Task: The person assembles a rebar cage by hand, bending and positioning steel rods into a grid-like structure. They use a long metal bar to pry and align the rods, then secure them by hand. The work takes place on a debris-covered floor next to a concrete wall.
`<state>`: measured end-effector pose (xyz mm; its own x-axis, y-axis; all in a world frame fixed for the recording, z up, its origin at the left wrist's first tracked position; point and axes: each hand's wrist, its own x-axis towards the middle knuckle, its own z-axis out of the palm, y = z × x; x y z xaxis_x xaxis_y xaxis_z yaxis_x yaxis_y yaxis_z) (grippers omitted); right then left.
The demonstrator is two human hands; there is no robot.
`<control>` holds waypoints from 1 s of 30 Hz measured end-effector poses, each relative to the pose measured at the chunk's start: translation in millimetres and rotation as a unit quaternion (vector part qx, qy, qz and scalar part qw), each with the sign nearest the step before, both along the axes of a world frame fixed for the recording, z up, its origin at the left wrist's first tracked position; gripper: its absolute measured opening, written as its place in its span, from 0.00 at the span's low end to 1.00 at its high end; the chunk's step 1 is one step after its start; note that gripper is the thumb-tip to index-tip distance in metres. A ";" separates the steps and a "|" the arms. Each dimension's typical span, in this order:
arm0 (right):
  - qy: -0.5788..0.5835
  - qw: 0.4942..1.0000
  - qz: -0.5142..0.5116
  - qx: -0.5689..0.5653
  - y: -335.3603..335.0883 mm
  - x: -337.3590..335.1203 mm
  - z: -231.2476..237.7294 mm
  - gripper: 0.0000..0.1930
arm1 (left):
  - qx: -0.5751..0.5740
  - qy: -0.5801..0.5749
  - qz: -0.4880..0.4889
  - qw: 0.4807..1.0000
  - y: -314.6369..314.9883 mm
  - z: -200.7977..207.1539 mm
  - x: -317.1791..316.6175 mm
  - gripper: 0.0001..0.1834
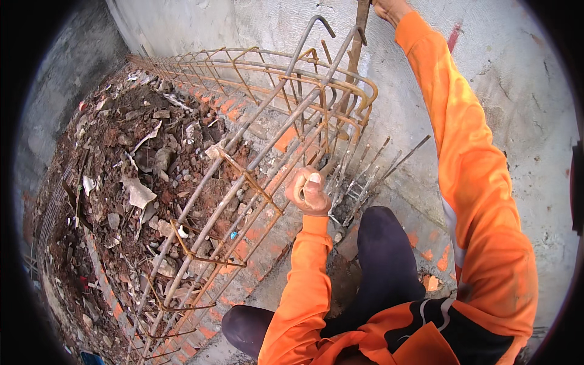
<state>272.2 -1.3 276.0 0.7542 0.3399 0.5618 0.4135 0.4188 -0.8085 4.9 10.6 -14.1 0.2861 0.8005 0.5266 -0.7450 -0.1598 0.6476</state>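
Note:
My left hand (308,191) is closed in a fist, thumb uppermost, beside the near side of a long rebar cage (240,182). What its fingers hold, if anything, is hidden. Up at the top edge, my right hand (391,10) is partly cut off, close to a brown upright bar (358,52) against the wall; its fingers are mostly out of sight. The cage slants from lower left to upper centre, with hooked bar ends and bent stirrups (249,176) around its long bars. A second, rustier cage (225,61) runs along the wall behind.
Upright rebar stubs (365,182) rise from the base between my left hand and the wall (499,91). Soil and rubble (146,176) are heaped left of the cage. Bricks set in mortar (261,237) run beneath it. My dark boots (386,243) stand close by.

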 end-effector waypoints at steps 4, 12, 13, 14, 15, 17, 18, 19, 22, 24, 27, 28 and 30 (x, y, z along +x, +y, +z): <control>-0.014 0.999 -0.040 -0.021 1.1 7.7 7.9 0.09 | -0.037 -0.023 -0.013 0.999 3.8 -5.1 4.8 0.24; -0.011 0.998 -0.058 0.030 -41.8 14.6 -2.5 0.07 | 0.009 0.004 0.016 1.000 -12.6 -6.5 11.1 0.25; -0.014 0.997 -0.060 0.040 -46.5 3.4 -8.0 0.07 | 0.011 -0.006 0.037 0.999 -10.7 0.7 9.7 0.24; -0.021 0.997 -0.060 0.051 -49.8 -7.4 -8.8 0.07 | 0.002 -0.013 0.022 1.000 -7.8 -0.5 7.4 0.24; -0.028 0.997 -0.062 0.046 -52.8 -16.9 -10.5 0.08 | -0.006 -0.020 0.008 1.000 -4.8 -3.6 5.3 0.24; -0.043 0.996 -0.062 0.041 -58.1 -32.9 -14.7 0.08 | -0.011 -0.021 -0.003 1.000 1.3 -7.8 2.1 0.23; -0.040 0.995 -0.071 0.054 -65.8 -42.1 -17.6 0.08 | -0.007 -0.023 0.000 1.000 3.7 -8.9 1.7 0.23; -0.039 0.994 -0.080 0.062 -74.4 -52.4 -20.2 0.08 | -0.007 -0.028 0.002 1.000 4.2 -9.3 3.0 0.23; -0.026 0.991 -0.093 0.094 -97.5 -71.5 -30.8 0.08 | -0.007 -0.007 0.017 1.000 5.3 -8.6 2.8 0.22; -0.046 0.989 -0.093 0.108 -108.8 -87.6 -40.1 0.08 | -0.018 -0.005 0.018 1.000 7.7 -7.6 1.3 0.21; -0.026 0.984 -0.084 0.155 -120.2 -117.5 -50.6 0.08 | 0.016 -0.019 0.023 0.999 11.1 -12.6 1.8 0.20; -0.025 0.984 -0.081 0.156 -124.0 -125.7 -53.2 0.08 | 0.018 -0.019 0.026 0.999 10.9 -10.8 0.5 0.19; -0.025 0.984 -0.075 0.159 -131.6 -138.6 -57.2 0.08 | 0.009 -0.010 0.014 1.000 8.4 -6.1 -1.3 0.20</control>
